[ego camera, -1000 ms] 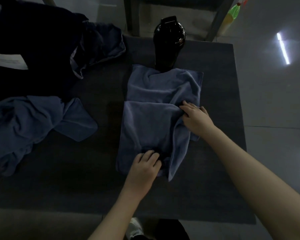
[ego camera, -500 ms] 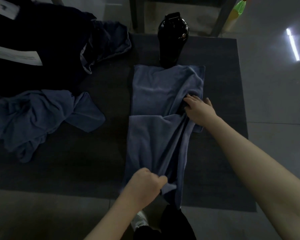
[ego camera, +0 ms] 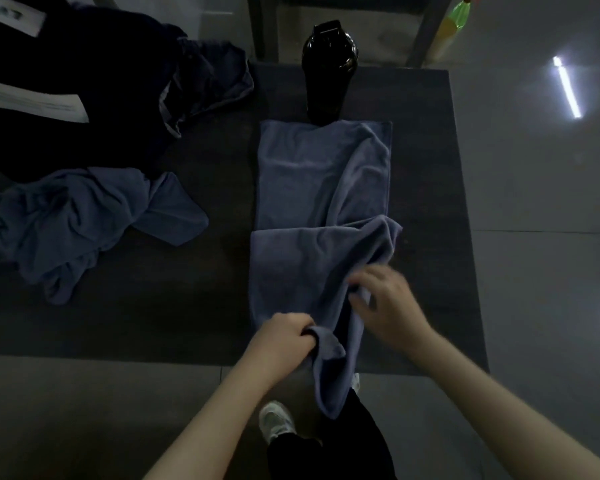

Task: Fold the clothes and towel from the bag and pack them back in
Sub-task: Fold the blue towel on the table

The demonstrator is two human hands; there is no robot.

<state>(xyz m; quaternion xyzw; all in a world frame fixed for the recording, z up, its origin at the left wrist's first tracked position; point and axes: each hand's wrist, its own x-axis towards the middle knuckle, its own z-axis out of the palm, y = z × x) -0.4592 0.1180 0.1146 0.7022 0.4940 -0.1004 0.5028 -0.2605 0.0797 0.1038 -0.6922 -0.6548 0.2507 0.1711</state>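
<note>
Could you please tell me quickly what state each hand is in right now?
Left hand: closed, with its grip on the near end of the towel.
Right hand: blurred, but it looks closed, pinching a fold of the same towel.

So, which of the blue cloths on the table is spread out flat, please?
The towel in front of the black bottle; the garment at the left and the darker garment behind it lie crumpled.

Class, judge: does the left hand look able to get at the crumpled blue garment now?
Likely not at once: the left hand grips the towel, though only bare table separates it from the garment.
</note>
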